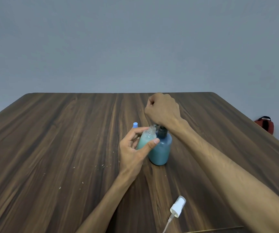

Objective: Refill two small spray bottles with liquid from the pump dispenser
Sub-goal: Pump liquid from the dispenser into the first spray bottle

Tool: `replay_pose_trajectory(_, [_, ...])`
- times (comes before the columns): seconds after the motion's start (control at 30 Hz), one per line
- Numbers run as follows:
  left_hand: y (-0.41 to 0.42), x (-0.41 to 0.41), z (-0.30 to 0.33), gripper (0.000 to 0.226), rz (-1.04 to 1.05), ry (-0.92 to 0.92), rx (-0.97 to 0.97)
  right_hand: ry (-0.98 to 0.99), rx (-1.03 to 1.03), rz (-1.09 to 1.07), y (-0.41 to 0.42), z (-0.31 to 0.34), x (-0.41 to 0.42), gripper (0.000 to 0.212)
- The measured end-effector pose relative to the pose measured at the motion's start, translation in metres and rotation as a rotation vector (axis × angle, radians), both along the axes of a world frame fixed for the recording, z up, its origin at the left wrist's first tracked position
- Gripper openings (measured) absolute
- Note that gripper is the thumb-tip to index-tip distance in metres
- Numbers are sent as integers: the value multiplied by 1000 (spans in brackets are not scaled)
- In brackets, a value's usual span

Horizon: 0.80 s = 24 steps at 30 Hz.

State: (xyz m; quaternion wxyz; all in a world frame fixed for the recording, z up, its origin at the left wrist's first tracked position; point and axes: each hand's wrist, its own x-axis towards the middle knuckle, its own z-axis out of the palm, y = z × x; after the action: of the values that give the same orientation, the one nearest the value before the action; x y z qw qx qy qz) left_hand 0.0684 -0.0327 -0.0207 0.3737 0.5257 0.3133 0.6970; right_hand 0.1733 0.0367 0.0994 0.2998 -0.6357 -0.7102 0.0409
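Between the left hand's (133, 148) fingers (153, 143), an uncapped clear spray bottle (146, 137) of pale liquid tilts against the rounded blue pump dispenser (161, 149). Right hand (163, 111), fisted, presses its black pump. White sprayer cap (177, 206) lies on the wood-grain table (68, 140).

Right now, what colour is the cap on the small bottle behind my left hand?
Light blue cap, seen best in the head view, just beyond the left hand.
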Motion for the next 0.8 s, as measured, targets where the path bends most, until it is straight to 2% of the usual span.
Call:
replay_pose_trajectory(0.23, [-1, 1, -1, 31, 3, 0, 7, -10, -22, -16, 0, -6, 0, 17])
replay_pose_trajectory(0.4, [-4, 4, 1, 32, 17, -11, 4, 55, 32, -12, 0, 2, 3, 12])
replay_pose_trajectory(0.57, [-4, 3, -5, 36, 59, 6, -3, -24, -12, -22, -1, -4, -1, 16])
replay_pose_trajectory(0.8, [-8, 10, -6, 38, 105, -10, -1, -3, -10, -12, 0, -3, 1, 16])
